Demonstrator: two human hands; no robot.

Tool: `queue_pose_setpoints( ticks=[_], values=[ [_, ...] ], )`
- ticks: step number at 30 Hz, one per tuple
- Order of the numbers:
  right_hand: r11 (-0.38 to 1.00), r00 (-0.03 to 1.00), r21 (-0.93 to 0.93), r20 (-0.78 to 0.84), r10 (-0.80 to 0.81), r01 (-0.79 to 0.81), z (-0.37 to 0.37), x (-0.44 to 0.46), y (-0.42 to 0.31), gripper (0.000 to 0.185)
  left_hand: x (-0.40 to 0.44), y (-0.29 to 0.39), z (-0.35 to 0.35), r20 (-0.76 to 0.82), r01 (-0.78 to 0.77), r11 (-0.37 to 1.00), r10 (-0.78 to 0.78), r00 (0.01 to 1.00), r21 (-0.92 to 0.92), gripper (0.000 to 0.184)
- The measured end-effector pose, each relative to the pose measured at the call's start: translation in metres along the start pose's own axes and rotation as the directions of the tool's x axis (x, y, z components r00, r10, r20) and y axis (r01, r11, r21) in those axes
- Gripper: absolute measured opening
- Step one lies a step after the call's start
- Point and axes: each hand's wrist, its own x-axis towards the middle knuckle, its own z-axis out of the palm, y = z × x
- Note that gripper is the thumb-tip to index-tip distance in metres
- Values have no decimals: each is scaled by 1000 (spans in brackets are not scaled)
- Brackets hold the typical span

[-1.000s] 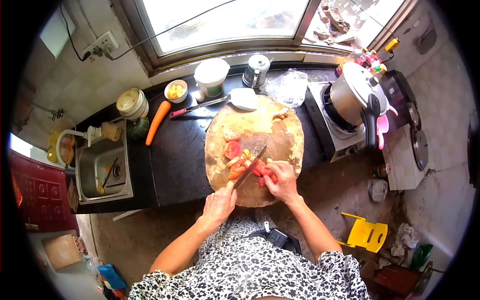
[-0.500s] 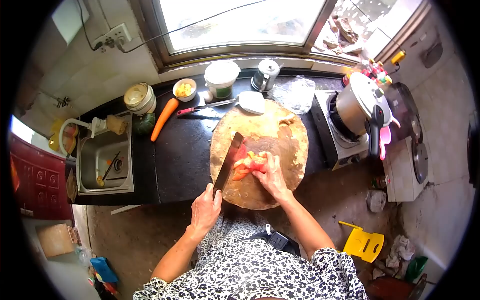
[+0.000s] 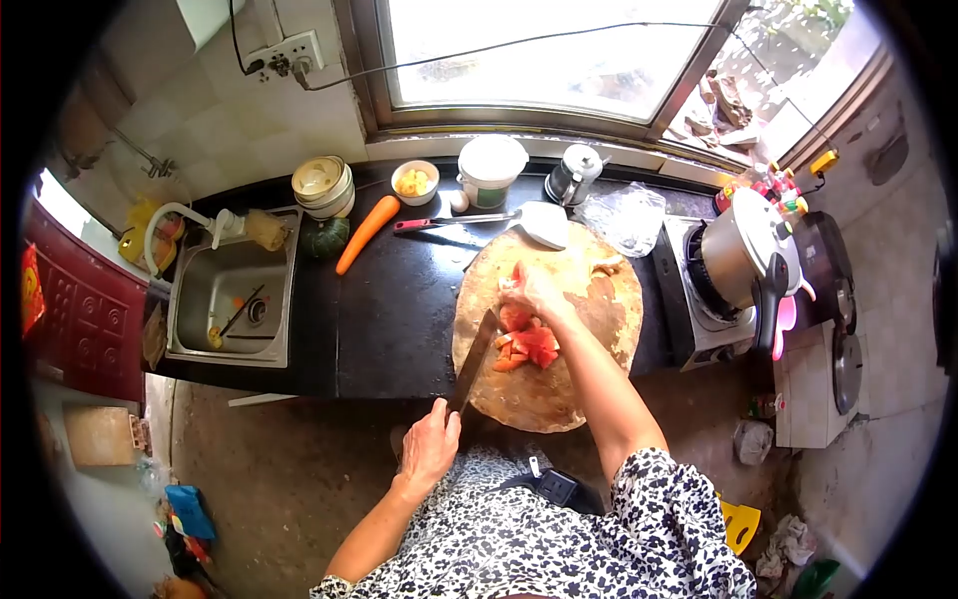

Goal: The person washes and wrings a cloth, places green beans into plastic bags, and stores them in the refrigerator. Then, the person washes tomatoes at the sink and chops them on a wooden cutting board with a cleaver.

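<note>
My left hand point(image 3: 430, 439) grips the handle of a kitchen knife point(image 3: 473, 361), whose dark blade points up and away along the left part of the round wooden chopping board point(image 3: 609, 329). A pile of cut red tomato pieces point(image 3: 529, 345) lies on the board just right of the blade. Beyond the pile, my right hand point(image 3: 533, 293) is closed, with a red tomato piece point(image 3: 517, 272) showing at its fingertips. Part of the pile is hidden under my right wrist.
Behind the board lie a white-bladed spatula point(image 3: 544, 225), a carrot point(image 3: 367, 235) and a bowl of yellow pieces point(image 3: 415, 183). A white tub point(image 3: 491, 172) stands by the window. The sink point(image 3: 232, 304) is at left, and a pressure cooker point(image 3: 743, 250) sits on the stove at right.
My right hand has moved away from me, from the tomato pile to the board's far left part, taking a piece with it. The knife has drawn slightly back, and the view has shifted.
</note>
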Motion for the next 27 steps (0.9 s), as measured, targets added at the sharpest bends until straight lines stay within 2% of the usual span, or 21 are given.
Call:
queue_pose_setpoints(
  ticks=[2,5,6,7,8,10,13,15,17,19,21,24,27],
  values=[
    [998,997,38,-53,-51,53,9,8,1,32,-4,2,-8,8,10,1000,-10,1000,-14,18],
    [888,992,455,-125,-8,65,-5,-6,6,29,-9,3,-17,-2,-55,998,55,999,-8,16],
    [896,988,437,-79,130,-83,-11,-6,8,37,-10,3,-15,-4,-112,993,112,994,-29,15],
    [907,969,416,-244,44,64,-13,-10,20,39,-10,3,-12,-6,-172,984,172,985,-48,15],
    [866,963,491,-266,45,95,-20,-21,38,41,-8,3,-9,-12,-235,970,235,972,-69,15],
    [818,943,561,-322,81,122,-46,-62,49,46,-4,8,3,88,-274,962,273,958,-3,15],
    [853,898,522,-384,214,20,-56,-134,75,47,12,16,23,199,-363,932,356,913,-1,17],
    [898,862,420,-398,314,-133,-51,-178,84,46,26,17,33,211,-394,918,377,902,40,16],
    [902,882,405,-359,304,-146,-35,-208,85,44,33,25,35,207,-398,915,378,902,63,16],
    [961,910,276,-398,117,-3,-23,-215,80,41,37,30,36,146,-453,888,439,886,82,15],
    [955,904,287,-423,60,70,-14,-219,71,34,39,36,33,107,-519,852,511,853,66,15],
    [920,886,390,-442,143,46,-3,-219,71,32,32,61,17,221,-451,890,428,876,63,16],
    [956,852,281,-518,80,81,-7,-221,65,28,27,70,10,274,-436,897,402,874,72,16]
  ],
)
